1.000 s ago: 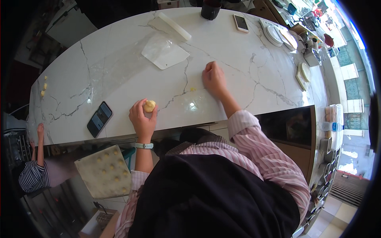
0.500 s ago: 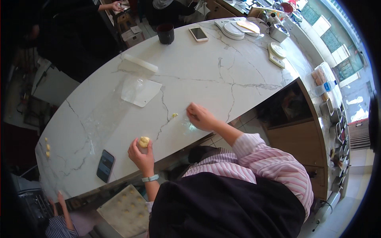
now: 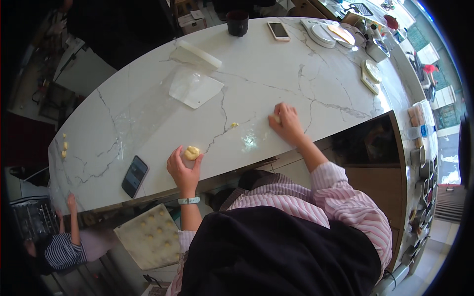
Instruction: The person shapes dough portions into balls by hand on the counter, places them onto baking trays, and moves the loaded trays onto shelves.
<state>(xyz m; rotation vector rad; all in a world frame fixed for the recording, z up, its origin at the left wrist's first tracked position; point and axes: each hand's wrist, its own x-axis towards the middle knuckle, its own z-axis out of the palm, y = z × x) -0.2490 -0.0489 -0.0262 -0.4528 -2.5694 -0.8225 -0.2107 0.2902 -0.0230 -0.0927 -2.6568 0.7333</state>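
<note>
A pale yellow lump of dough (image 3: 192, 153) sits between the thumb and fingers of my left hand (image 3: 183, 170), close to the table's near edge. My right hand (image 3: 287, 123) rests on the marble tabletop farther right, its fingers curled over. Something small and pale shows at its fingertips, too hidden to name. Between the two hands lies a yellow crumb of dough (image 3: 234, 125). A white dough scraper (image 3: 197, 90) lies flat beyond it, partly under clear plastic film.
A dark phone (image 3: 135, 176) lies left of my left hand. Farther back are a white roll (image 3: 199, 54), a dark mug (image 3: 237, 23), a white phone (image 3: 279, 31) and kitchen scales (image 3: 370, 76). Below the table's edge is a tray of dough pieces (image 3: 150, 237). Another person (image 3: 64, 249) stands at lower left.
The view has shifted, so the table's things sit farther right and higher. My right hand has moved away from the yellow crumb, to the right. My left hand stays by the dough lump.
</note>
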